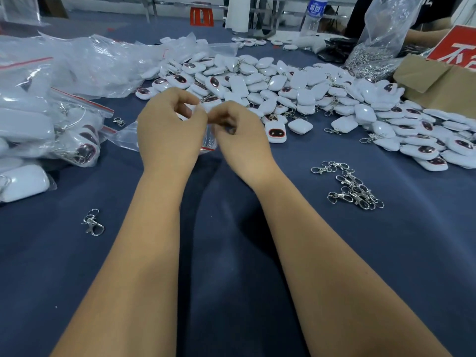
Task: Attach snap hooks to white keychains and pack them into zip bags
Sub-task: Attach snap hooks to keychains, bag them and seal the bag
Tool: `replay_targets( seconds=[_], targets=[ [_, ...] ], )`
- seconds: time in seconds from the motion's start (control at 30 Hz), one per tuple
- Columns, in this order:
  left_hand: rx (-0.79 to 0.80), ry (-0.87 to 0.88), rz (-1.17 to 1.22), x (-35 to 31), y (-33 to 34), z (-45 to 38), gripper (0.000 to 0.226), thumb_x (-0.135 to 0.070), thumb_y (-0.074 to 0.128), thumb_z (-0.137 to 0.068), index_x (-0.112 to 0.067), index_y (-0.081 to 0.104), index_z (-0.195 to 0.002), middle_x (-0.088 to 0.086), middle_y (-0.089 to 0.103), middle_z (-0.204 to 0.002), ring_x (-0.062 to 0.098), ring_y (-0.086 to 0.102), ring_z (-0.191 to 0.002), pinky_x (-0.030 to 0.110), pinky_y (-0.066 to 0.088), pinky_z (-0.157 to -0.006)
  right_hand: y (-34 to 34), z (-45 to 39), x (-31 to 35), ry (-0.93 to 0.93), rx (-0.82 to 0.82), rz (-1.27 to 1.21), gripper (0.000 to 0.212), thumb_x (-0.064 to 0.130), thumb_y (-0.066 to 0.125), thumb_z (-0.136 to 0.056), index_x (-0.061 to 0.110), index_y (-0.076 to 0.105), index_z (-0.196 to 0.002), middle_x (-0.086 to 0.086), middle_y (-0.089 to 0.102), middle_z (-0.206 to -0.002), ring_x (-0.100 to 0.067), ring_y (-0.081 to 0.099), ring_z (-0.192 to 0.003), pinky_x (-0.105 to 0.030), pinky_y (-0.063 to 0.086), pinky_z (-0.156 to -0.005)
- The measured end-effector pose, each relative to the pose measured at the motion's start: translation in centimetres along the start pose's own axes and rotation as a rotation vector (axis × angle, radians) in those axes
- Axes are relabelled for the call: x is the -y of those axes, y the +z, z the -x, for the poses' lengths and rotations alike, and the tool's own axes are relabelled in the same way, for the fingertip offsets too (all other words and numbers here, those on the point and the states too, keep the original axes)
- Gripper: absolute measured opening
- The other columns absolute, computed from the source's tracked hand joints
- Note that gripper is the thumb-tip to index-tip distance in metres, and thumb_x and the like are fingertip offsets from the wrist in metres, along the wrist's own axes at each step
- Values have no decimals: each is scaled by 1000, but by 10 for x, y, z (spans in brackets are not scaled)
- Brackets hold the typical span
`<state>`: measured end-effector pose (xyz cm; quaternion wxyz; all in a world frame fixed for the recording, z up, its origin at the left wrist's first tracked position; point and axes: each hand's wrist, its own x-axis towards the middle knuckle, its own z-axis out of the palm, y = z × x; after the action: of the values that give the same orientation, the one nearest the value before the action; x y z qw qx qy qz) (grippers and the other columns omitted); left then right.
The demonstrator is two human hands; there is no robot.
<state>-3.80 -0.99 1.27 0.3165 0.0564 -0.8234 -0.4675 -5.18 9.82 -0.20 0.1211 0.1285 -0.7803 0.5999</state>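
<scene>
- Head view: a person's left hand (170,130) and right hand (239,132) meet above a dark blue cloth-covered table (231,253), backs toward the camera, fingers curled inward and fingertips nearly touching.
- What the hands pinch is hidden behind the fingers; a sliver of white shows between thumb and finger of the left hand, and whether either hand truly grips something cannot be told.
- A clear zip bag (126,136) with a red seal strip lies flat on the cloth directly beneath the hands.
- Beyond the hands, a broad heap of white keychains (283,86) spreads across the table to the right edge, many showing a dark oval face ringed in red.
- One keychain (277,132) lies face up just beside the right hand.
- A loose cluster of silver snap hooks (355,188) sits on the cloth to the right of the right forearm, well apart from it.
- A single snap hook (93,222) lies alone to the left of the left forearm.
- Packed zip bags (51,130) holding keychains pile at the left edge.
- At far right stand a cardboard box (438,81) and a clear bag of hooks (381,34); a water bottle (313,16) stands at the far edge.
</scene>
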Motion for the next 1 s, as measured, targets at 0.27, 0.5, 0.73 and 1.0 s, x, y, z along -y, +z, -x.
replay_targets(
  seconds=[0.27, 0.5, 0.73, 1.0],
  targets=[
    [171, 243, 225, -25, 16, 24, 17, -13, 52, -88, -19, 67, -89, -4, 62, -81, 12, 57, -73, 26, 47, -66, -44, -3, -23, 113, -4, 894, 32, 15, 53, -83, 27, 64, -111, 7, 57, -106, -24, 42, -119, -34, 23, -86],
    [378, -446, 711, -31, 38, 23, 21, -4, 47, -95, -12, 67, -91, -1, 61, -65, 8, 54, -54, 18, 45, -47, -42, -5, -24, 28, -112, 1076, 20, 21, 43, -97, 21, 55, -80, 4, 55, -81, -25, 44, -100, -35, 23, -78],
    [199, -481, 695, -2, 39, 7, 28, 3, 44, -94, -15, 63, -105, 6, 65, -100, 16, 62, -92, 26, 55, -84, -31, -6, -15, 268, -172, -136, 29, 21, 40, -104, 9, 63, -91, -2, 60, -78, 0, 53, -51, -17, 41, -50],
    [337, -310, 648, -1, 38, 14, 31, 2, 53, -93, -23, 71, -99, -4, 73, -88, 11, 68, -80, 29, 59, -79, -36, -5, -13, 326, -16, -417, 23, 7, 46, -101, 2, 68, -105, -10, 70, -84, -19, 65, -68, -22, 53, -61]
  ],
)
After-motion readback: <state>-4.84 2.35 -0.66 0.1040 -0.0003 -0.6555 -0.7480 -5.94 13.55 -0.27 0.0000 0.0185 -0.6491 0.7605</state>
